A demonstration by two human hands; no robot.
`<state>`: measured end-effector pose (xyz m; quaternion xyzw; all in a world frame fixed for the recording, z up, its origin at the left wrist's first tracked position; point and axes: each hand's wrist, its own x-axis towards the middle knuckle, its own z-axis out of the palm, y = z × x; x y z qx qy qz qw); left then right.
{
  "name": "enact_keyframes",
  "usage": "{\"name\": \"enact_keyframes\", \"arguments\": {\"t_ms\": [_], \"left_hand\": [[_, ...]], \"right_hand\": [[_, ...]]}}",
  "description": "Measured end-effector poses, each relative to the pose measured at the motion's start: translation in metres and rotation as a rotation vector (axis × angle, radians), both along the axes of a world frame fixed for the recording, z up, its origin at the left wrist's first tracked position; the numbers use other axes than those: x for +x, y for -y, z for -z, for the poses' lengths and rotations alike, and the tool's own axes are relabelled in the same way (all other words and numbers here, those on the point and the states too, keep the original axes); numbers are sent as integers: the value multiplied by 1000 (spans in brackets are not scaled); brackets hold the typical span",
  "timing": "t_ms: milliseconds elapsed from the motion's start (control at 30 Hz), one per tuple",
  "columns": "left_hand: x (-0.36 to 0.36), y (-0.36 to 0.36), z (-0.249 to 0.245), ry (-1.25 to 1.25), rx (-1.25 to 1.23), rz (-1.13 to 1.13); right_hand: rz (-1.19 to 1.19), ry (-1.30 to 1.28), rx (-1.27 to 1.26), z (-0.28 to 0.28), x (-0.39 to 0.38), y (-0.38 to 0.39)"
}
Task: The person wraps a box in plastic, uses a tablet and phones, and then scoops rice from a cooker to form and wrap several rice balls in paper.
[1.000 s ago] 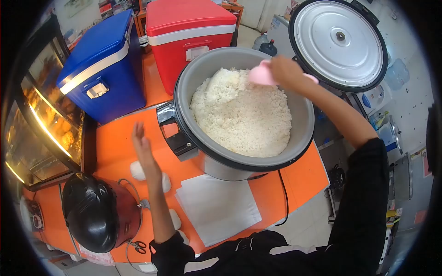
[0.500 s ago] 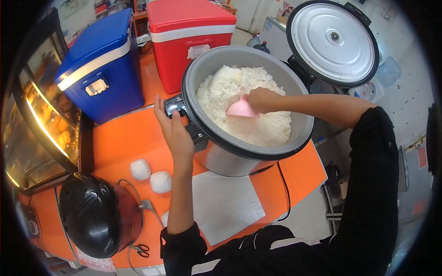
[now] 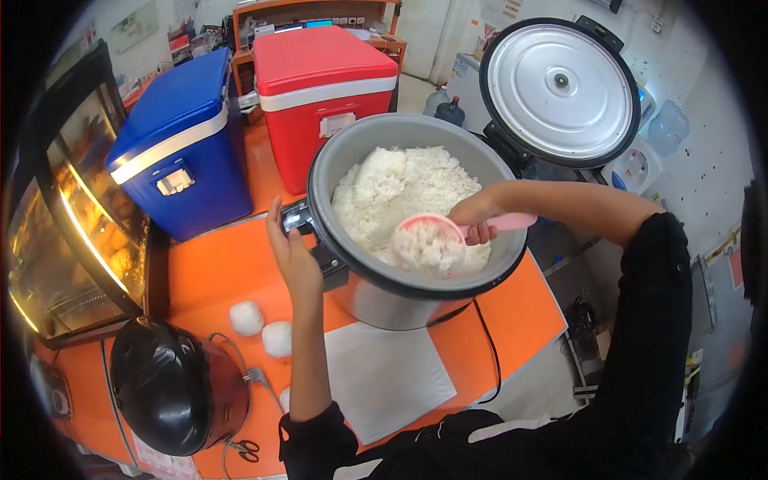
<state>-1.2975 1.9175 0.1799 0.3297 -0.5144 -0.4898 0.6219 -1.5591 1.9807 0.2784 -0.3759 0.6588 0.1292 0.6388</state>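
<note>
A large grey cooker pot (image 3: 500, 164) holds white rice (image 3: 384, 180). My right hand (image 3: 476, 216) is closed round the handle of a pink scoop (image 3: 512, 222), whose bowl is heaped with rice, inside the pot near its front rim. At the pot's left side, my left hand (image 3: 294, 252) rests against the latch (image 3: 298, 216), thumb and fingers apart. The cooker's round metal lid (image 3: 552, 104) stands open at the back right. In front of the cooker lies a white sheet (image 3: 384, 376), with white wrapped balls (image 3: 277, 339) to its left.
A blue cooler (image 3: 180, 152) and a red cooler (image 3: 320, 72) stand behind on the orange table (image 3: 204, 272). At the left are a lit glass display case (image 3: 96, 232) and a black rice cooker (image 3: 164, 384). Scissors (image 3: 244, 450) lie near the front edge; a black cable (image 3: 494, 344) runs down at the right.
My right hand has drawn the scoop toward the pot's front and turned it upward, now full of rice. My left hand stays at the latch. The view has tilted up slightly.
</note>
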Motion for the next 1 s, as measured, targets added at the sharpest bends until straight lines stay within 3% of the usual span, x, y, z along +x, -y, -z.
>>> {"name": "enact_keyframes", "arguments": {"t_ms": [33,67,100,167,267,367,400,433,500,533,633,700,767,800,933,1000], "left_hand": [[1,-1,-1,5,14,12],[0,-2,-2,6,12,5],[1,-4,-3,23,23,14],[2,-5,-6,-10,105,30],[4,1,5,25,61,14],[4,1,8,47,50,10],[3,0,4,26,69,4],[2,-2,0,25,75,6],[0,-6,-5,-5,102,-4],[0,-5,-6,-6,106,-1],[0,-6,-4,-17,97,5],[0,-6,-5,-28,97,2],[0,-5,-3,-21,83,4],[0,-4,-2,-16,66,3],[-1,-3,-3,-43,66,17],[-3,-5,-5,-10,87,-34]], "right_hand": [[34,122,64,1,-9,3],[102,74,66,1,-20,12],[227,-131,-63,13,-29,24],[128,-483,-610,45,-18,12],[288,-422,-722,54,10,-9],[251,-503,-760,33,-10,10],[41,-542,-589,25,-14,18],[42,-544,-583,32,-16,22],[-585,-624,-884,51,-14,31],[-629,-551,-958,59,-11,35],[-716,-532,-803,77,8,38],[-613,-462,-725,73,20,29],[-413,-333,-394,50,37,6],[-112,-325,-326,39,43,-5],[-57,-331,-370,4,64,-16],[-57,-316,-368,14,68,-9]]}}
